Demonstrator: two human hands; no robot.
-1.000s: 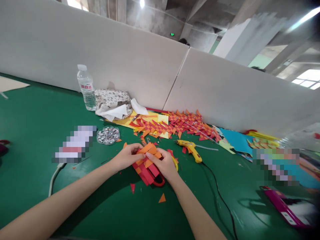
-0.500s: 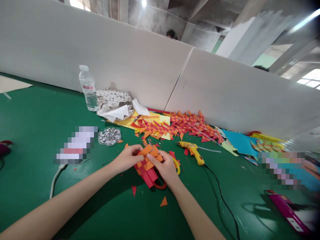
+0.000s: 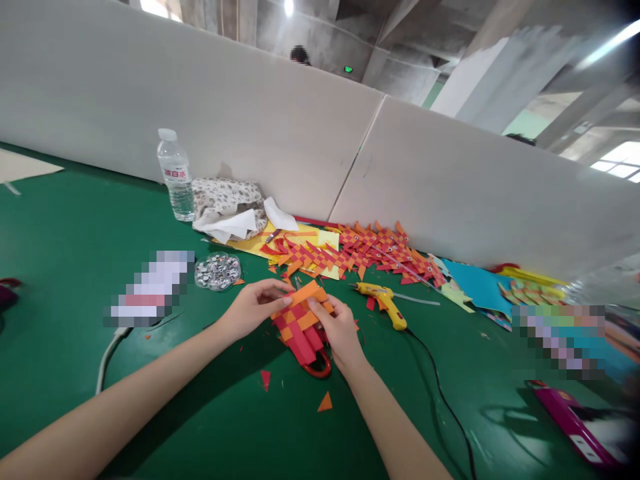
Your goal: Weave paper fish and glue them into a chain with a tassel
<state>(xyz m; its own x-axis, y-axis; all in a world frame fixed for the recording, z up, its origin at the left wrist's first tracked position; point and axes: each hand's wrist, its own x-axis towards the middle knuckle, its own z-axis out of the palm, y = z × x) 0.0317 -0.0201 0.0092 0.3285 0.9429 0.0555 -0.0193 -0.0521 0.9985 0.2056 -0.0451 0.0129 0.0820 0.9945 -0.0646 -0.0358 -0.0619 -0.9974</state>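
A piece of woven paper strips (image 3: 299,327), red and orange in a checkered pattern, is held between my two hands above the table. My left hand (image 3: 255,308) pinches its upper left edge with thumb and fingers. On the right side, my right hand (image 3: 340,330) grips it, thumb on top and fingers behind. Beneath the weave lies a pair of scissors (image 3: 320,368); one red handle loop shows and the rest is mostly hidden. Small red and orange paper scraps (image 3: 325,402) are scattered around.
Finished-looking woven paper fish (image 3: 375,247) are heaped by the partition. A yellow glue gun (image 3: 383,299) with a black cord lies to the right. Left are a tray of googly eyes (image 3: 217,271), a blurred-out phone (image 3: 155,290) and a water bottle (image 3: 176,177). A purple power strip (image 3: 575,427) sits at right.
The woven piece has turned slightly and shifted a little right in my hands. My left fingers have lifted and spread a little along its upper edge.
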